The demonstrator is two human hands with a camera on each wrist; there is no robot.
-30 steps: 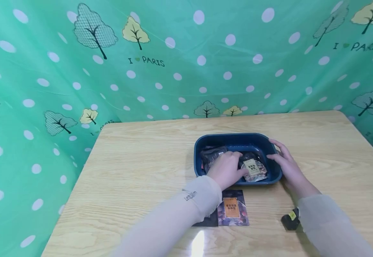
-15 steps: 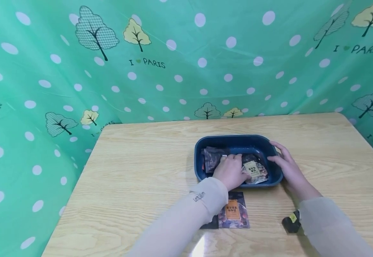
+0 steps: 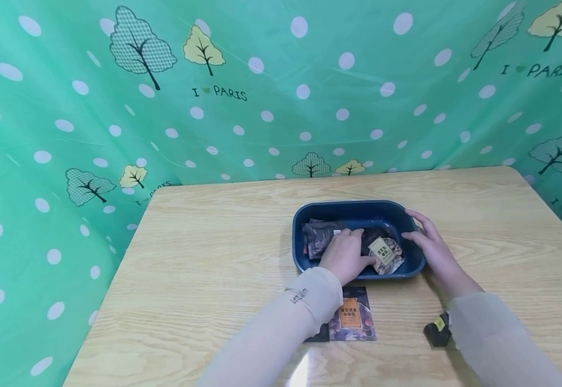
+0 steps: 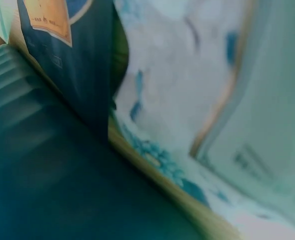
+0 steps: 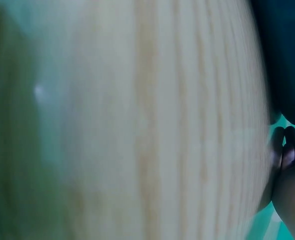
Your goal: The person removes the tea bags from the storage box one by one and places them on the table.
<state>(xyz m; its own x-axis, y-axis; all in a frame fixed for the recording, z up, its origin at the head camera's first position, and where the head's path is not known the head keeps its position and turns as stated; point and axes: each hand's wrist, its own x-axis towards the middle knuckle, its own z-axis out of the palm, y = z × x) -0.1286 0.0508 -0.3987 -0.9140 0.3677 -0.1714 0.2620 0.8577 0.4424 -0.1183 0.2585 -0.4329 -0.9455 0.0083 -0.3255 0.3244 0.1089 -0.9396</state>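
Note:
A navy plastic bin (image 3: pixel 299 258) stands on the table. My left hand (image 3: pixel 343 257) reaches into it over the front edge, fingers bent down between the pouches. Its thumb is right at the left edge of a food pouch (image 3: pixel 386 255) with a cream label, which lies tilted at the right. Dark pouches (image 3: pixel 318 236) lie stacked at the left end. The left fingertips are partly hidden, so I cannot tell what they pinch. My right hand (image 3: pixel 433 250) grips the bin's right end, thumb over the rim inside and fingers outside.
In front of the bin a purple pouch with an orange label (image 3: pixel 351 317) lies flat, beside another dark pouch (image 3: pixel 321 334) mostly under the left sleeve. A small black item with a yellow label (image 3: pixel 438 330) sits by the right sleeve. A green printed curtain (image 3: pixel 261 134) hangs behind.
Inside the bin, the cream-labelled pouch has turned and now lies at more of a slant. My left hand has shifted slightly rightward over the second. My right hand stays on the bin's end.

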